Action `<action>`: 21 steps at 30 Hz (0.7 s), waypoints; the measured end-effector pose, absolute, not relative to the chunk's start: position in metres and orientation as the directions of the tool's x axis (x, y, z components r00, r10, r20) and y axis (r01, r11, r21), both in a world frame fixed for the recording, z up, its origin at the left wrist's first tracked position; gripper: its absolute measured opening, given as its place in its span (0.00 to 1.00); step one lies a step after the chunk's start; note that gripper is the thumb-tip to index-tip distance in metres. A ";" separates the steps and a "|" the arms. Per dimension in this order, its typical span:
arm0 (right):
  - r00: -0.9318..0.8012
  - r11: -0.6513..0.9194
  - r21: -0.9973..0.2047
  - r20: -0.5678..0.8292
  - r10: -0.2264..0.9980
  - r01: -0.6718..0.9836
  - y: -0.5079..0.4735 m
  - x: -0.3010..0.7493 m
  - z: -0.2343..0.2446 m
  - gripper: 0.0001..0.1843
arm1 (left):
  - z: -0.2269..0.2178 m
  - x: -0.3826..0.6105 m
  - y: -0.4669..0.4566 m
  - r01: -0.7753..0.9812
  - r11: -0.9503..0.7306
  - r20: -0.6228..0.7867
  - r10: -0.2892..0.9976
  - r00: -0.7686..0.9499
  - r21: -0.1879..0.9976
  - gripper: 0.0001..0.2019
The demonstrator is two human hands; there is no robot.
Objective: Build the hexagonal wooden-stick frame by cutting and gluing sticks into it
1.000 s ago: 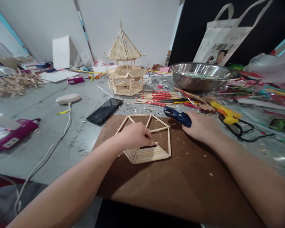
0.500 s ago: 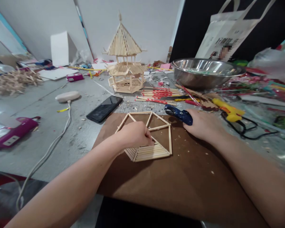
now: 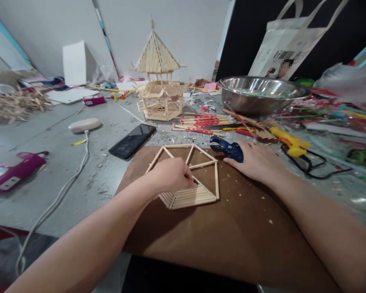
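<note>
A six-sided frame of thin wooden sticks [image 3: 217, 179] lies on a brown board [image 3: 195, 236], its near sections filled with rows of sticks. Above its centre is my left hand [image 3: 173, 174], fingers closed in a pinch with the tips down at the top of the near filled section. What they pinch is hidden. On the right, my right hand [image 3: 256, 160] lies palm down beside the dark blue hand cutter [image 3: 227, 148]. Its thumb is stretched apart, and the cutter's handles run up to the hand, partly covered by it.
A stick pagoda model [image 3: 160, 89] stands behind the board. Around it are a black phone [image 3: 132, 141], red-marked sticks [image 3: 204, 122], a steel bowl [image 3: 259, 95] and a yellow glue gun [image 3: 289, 141]. A white cable [image 3: 76, 175] crosses the left side.
My right hand's fingers have spread and flattened around the cutter, with the thumb moving away from it. My left hand keeps its pinch at the frame. The whole view shifts slightly.
</note>
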State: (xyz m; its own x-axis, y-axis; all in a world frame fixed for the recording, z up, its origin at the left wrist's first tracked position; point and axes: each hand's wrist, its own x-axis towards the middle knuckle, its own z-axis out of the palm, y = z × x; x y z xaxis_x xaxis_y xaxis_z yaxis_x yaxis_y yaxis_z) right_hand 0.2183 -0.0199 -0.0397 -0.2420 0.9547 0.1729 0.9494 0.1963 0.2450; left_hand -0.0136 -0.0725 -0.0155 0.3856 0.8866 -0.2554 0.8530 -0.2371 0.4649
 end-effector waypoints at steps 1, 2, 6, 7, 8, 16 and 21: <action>-0.243 0.198 0.245 0.172 0.955 0.949 -0.020 0.218 -0.040 0.37 | -0.016 -0.014 -0.072 0.856 -0.237 -0.257 0.887 0.384 0.460 0.12; -0.244 0.200 0.244 0.168 0.955 0.949 -0.020 0.218 -0.040 0.37 | -0.017 -0.014 -0.072 0.857 -0.239 -0.260 0.885 0.385 0.456 0.12; -0.238 0.199 0.236 0.151 0.960 0.951 -0.022 0.219 -0.042 0.39 | -0.019 -0.015 -0.072 0.856 -0.259 -0.267 0.875 0.404 0.448 0.12; -0.242 0.207 0.224 0.141 0.960 0.952 -0.023 0.218 -0.042 0.39 | -0.019 -0.016 -0.071 0.854 -0.265 -0.267 0.872 0.410 0.448 0.12; -0.253 0.223 0.205 0.131 0.959 0.953 -0.023 0.218 -0.042 0.39 | -0.019 -0.016 -0.071 0.847 -0.272 -0.265 0.868 0.421 0.456 0.11; -0.049 0.039 0.031 0.455 0.889 0.999 -0.015 0.258 -0.009 0.30 | -0.013 -0.017 -0.068 0.780 -0.291 -0.223 0.851 0.476 0.554 0.13; 0.421 -0.419 -0.061 0.228 0.878 0.906 -0.003 0.315 -0.005 0.37 | -0.011 -0.019 -0.066 0.777 -0.267 -0.207 0.868 0.451 0.570 0.14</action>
